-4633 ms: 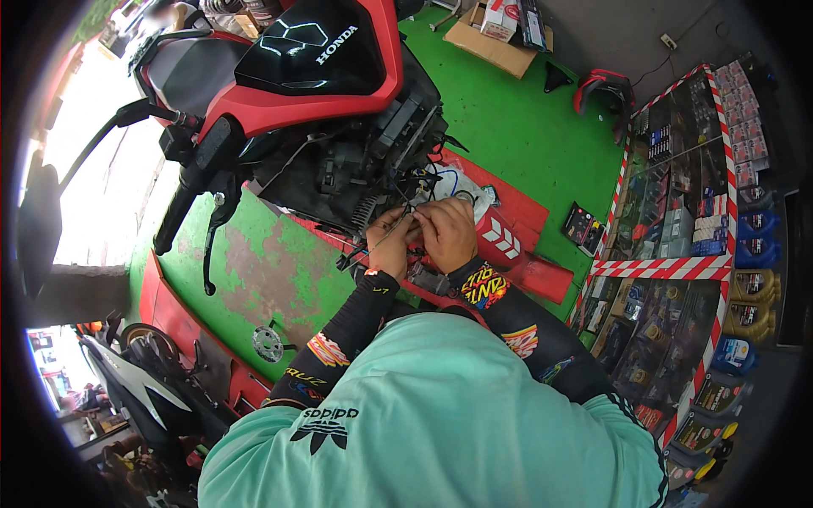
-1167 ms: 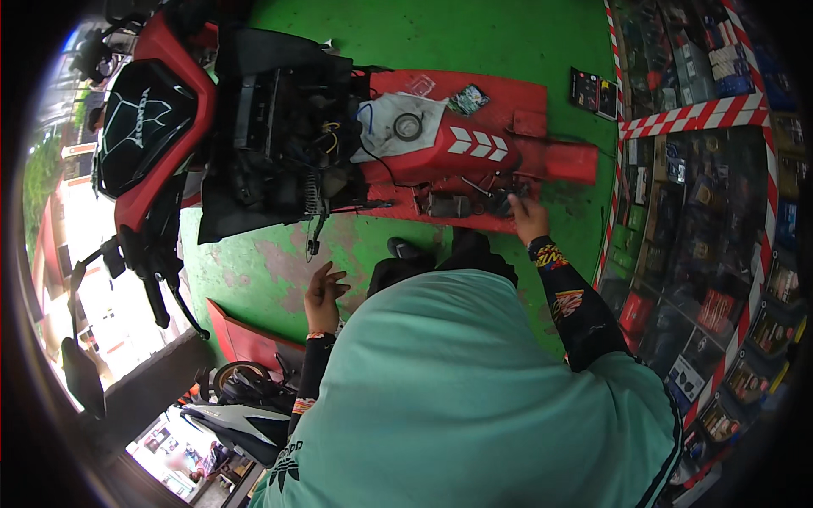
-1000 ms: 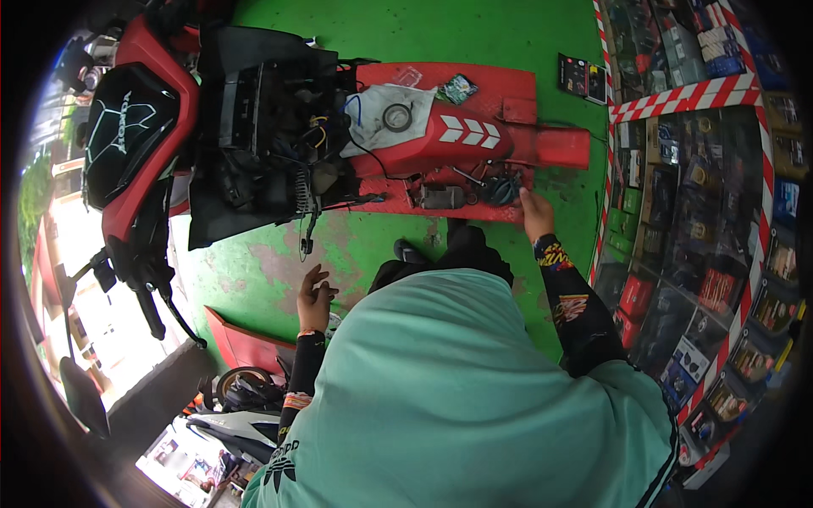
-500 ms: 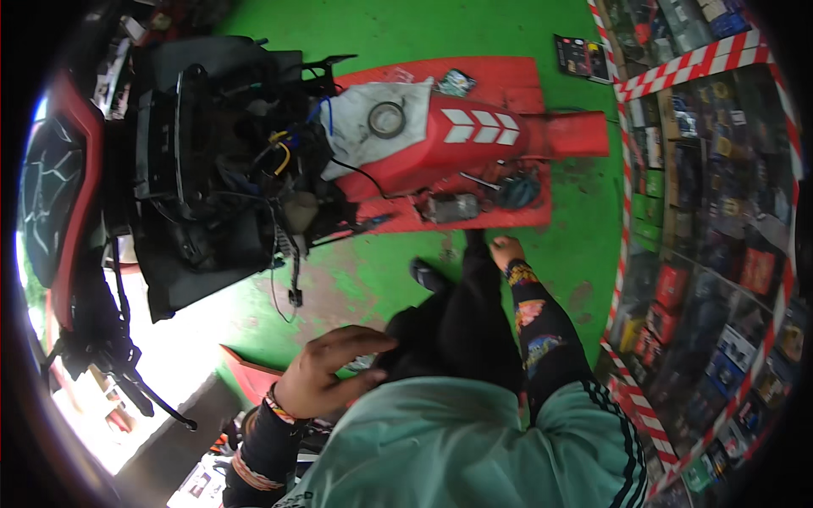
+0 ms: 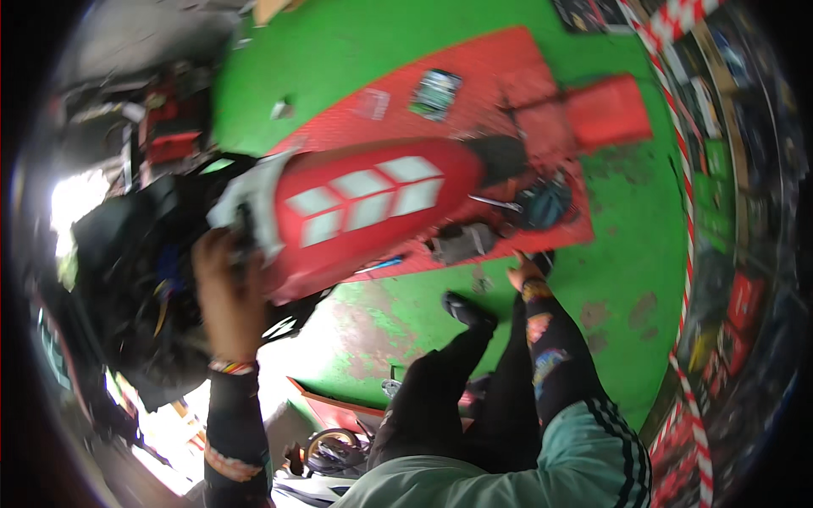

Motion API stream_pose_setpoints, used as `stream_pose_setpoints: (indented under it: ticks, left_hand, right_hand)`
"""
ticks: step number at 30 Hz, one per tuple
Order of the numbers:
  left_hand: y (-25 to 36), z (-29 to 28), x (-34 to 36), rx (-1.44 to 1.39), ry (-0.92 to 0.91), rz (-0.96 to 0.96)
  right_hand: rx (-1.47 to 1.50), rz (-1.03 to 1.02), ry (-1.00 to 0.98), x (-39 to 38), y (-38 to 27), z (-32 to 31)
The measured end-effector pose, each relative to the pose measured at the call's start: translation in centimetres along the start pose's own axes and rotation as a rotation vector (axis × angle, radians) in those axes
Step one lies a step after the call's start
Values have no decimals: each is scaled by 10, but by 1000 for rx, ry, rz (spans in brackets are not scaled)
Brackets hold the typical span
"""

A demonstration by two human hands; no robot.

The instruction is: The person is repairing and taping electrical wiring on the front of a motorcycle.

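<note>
The view had swung and blurred since half a second earlier. The left hand [image 5: 227, 296], which had rested low by the knee, had risen to nine o'clock and was now pressed against the near end of the red body panel [image 5: 368, 207] with its white chevron marks; whether the fingers were clamped round the edge I could not tell, as motion blur smeared them. Just left of it hung the dark stripped motorcycle [image 5: 135, 288] with loose wiring. The panel, which earlier lay flat on the red mat [image 5: 474, 102], now stood tilted and lifted across the centre, covering much of the mat. At about four o'clock from the panel the right hand [image 5: 523, 273] reached down, fingers apart, close to a grey part [image 5: 461, 243] and a dark round part [image 5: 542, 203] on the mat's near edge; it gripped nothing that I could see. Two dark trouser legs and a shoe [image 5: 468, 309] stood on the floor below.

The floor [image 5: 627, 279] was painted green, worn in patches. At three o'clock a red-and-white striped edging [image 5: 682, 212] ran along shelves [image 5: 745, 254] of packaged goods.
</note>
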State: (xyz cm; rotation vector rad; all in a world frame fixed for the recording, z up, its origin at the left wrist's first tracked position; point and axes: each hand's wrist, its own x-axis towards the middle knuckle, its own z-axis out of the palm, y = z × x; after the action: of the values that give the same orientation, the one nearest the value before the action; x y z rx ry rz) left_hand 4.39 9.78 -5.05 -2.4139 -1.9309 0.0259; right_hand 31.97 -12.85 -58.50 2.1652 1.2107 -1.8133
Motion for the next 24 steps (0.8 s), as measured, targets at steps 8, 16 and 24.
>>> stream_pose_setpoints:
  ticks: [8,16,24]
  left_hand:
    - [109,10,-62,-135,126,90]
    - [210,343,-130,-690,-588,-136]
    - [222,501,-70,-562,-453,166]
  right_hand:
    - [-343,-304,206,49,-37,-10]
    - [-298,-442,276,38,34,-16]
    - [1113,-164,-80,-68,58,-71]
